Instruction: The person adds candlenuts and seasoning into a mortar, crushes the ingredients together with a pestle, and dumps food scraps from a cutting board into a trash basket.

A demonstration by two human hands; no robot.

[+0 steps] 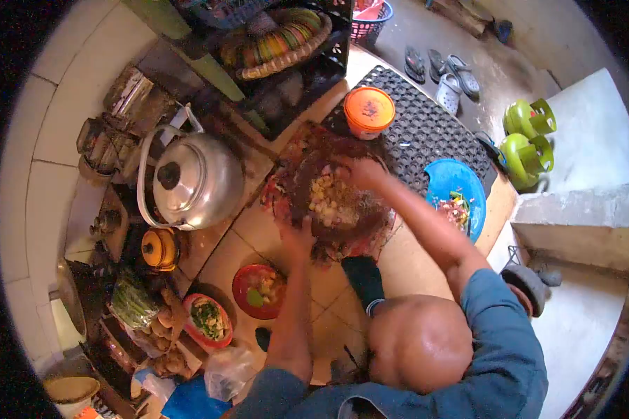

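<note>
A wide, dark round mortar point(367, 234) sits on a reddish cloth on the tiled floor, with pale chopped pieces point(326, 199) and brownish bits in it. My right hand point(356, 171) reaches over its far side, fingers bent down and blurred against the dark surface; what they hold, if anything, is hidden. At the near left rim rests my left hand point(299, 236), its fingers apart and nothing in them. A red plate point(240, 293) with a green leaf and small pieces lies near my left forearm. Right of my right forearm is a blue plate point(472, 188) with chopped reddish food.
A large kettle point(206, 183) and an orange-lidded pot point(168, 250) stand at left. A red bowl point(189, 306) of greens lies lower left. An orange-lidded tub point(369, 112) sits by a black mat point(419, 115). Green gas cylinders point(521, 157) and shoes point(449, 91) are at upper right.
</note>
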